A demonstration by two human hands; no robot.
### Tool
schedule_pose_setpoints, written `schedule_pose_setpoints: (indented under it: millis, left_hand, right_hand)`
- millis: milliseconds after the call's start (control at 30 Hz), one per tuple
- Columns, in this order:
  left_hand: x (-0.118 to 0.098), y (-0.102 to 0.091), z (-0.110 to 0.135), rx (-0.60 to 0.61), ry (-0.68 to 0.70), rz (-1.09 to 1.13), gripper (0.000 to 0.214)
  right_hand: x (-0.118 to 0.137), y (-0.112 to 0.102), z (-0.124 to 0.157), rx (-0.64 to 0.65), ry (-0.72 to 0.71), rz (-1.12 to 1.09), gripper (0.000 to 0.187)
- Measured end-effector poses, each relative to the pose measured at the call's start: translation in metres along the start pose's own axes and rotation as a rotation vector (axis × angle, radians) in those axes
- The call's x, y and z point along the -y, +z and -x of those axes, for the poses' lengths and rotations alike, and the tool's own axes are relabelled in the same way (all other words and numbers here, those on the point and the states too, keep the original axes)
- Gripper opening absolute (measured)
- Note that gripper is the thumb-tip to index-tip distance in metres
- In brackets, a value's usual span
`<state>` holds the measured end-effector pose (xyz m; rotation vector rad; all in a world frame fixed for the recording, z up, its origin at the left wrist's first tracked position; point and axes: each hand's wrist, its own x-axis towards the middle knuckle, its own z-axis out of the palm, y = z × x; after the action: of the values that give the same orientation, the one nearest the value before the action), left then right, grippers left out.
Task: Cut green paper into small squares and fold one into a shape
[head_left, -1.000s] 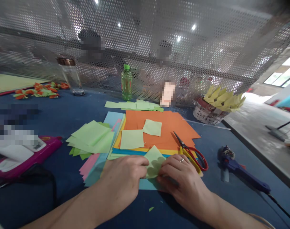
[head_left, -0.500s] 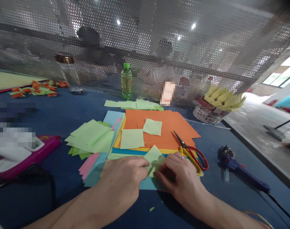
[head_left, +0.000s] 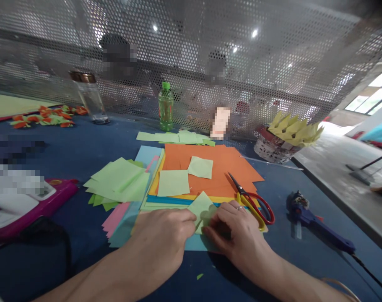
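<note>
A small light green square of paper (head_left: 202, 206) lies turned cornerwise between my hands, on the near edge of a stack of coloured paper. My left hand (head_left: 168, 230) has its fingers curled at the square's left side. Bent fingers of my right hand (head_left: 233, 226) press on its right side. Two more green squares, a left one (head_left: 173, 183) and a right one (head_left: 201, 167), rest on the orange paper (head_left: 224, 161) of the stack. Beside my right hand lie scissors (head_left: 256, 207) with red and yellow handles, blades partly open. A pile of green paper (head_left: 117, 180) spreads on the left.
A blue glue gun (head_left: 323, 230) with a cord lies on the right. Behind stand a green bottle (head_left: 166, 109), a glass jar (head_left: 93, 100) and a pot with yellow paper points (head_left: 277, 144). A perforated metal screen (head_left: 184, 50) rises behind the table. A magenta device (head_left: 49, 205) sits left.
Both hands stay on the green square in almost the same pose. The view shifts very slightly; nothing else visibly moves.
</note>
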<state>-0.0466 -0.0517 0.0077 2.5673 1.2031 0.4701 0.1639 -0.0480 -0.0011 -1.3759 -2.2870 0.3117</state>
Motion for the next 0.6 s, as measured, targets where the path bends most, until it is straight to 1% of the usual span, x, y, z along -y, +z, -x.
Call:
schedule_pose_setpoints:
  millis: [67,367,600]
  left_hand:
    - [-0.0005,-0.0006,0.0001,-0.005,-0.020,-0.019,0.040]
    - [-0.0050,-0.0079,-0.0004,0.086,0.028,-0.045,0.042]
    - [-0.0056,-0.0078,0.0012,0.097,0.062,-0.054,0.041]
  right_hand:
    - [0.0001,0.0002,-0.0002,0.007,-0.002,-0.002,0.020]
    - [-0.0016,0.0013,-0.0005,0.017,0.019,0.008,0.019]
    - [-0.0007,0.0034,0.0004,-0.001,0.039,0.014,0.018]
